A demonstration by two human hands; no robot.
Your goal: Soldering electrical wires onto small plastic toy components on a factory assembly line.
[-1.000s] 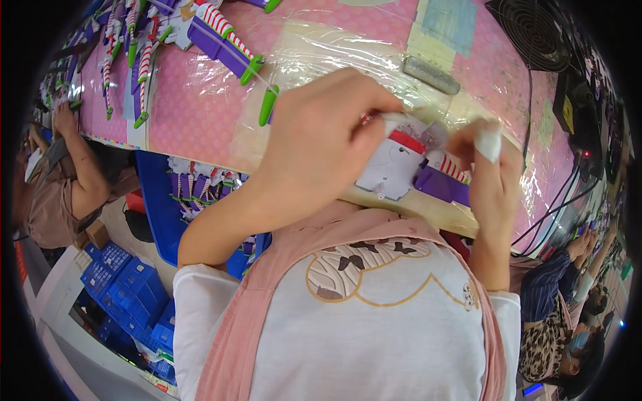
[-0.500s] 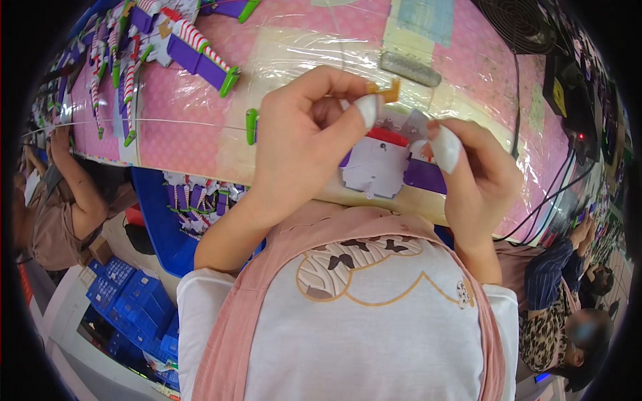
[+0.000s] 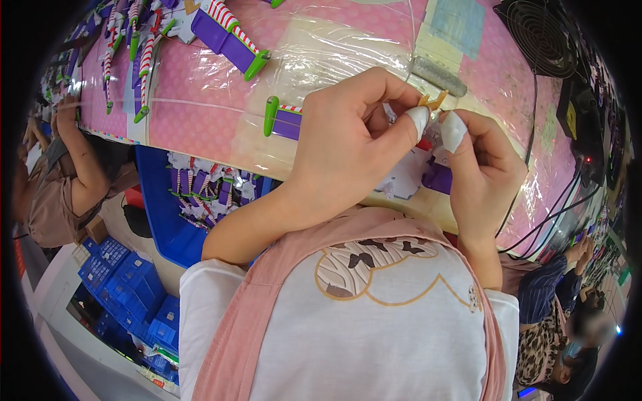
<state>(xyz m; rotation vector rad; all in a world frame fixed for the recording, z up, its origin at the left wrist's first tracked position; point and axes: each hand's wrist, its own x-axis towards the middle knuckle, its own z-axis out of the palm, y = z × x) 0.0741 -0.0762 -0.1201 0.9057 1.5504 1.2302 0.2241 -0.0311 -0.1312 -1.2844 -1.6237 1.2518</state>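
Observation:
My left hand (image 3: pixel 348 137) is closed in a pinch on a small yellow bracket-shaped piece (image 3: pixel 437 101), held between thumb and forefinger. Close beside it, my right hand (image 3: pixel 488 164) has thumb and fingertips pressed together; whatever is in them is hidden. Both thumbs wear white covers. Beneath the hands lies a flat white toy piece (image 3: pixel 401 177) with a purple part (image 3: pixel 438 178), mostly covered by my fingers. A purple toy limb with a green end (image 3: pixel 271 117) sticks out from behind my left hand.
Several purple, striped and green toy limbs (image 3: pixel 227 40) lie at the far left. A grey bar (image 3: pixel 439 75) rests beyond my hands. At the right are a black fan (image 3: pixel 535 33) and cables (image 3: pixel 558 210). A blue bin (image 3: pixel 157 214) of toy parts stands below the table edge. Co-workers sit on both sides.
My hands have come together, the left moving right with the yellow piece toward the right fingertips. They now cover more of the white toy piece. The view has shifted slightly.

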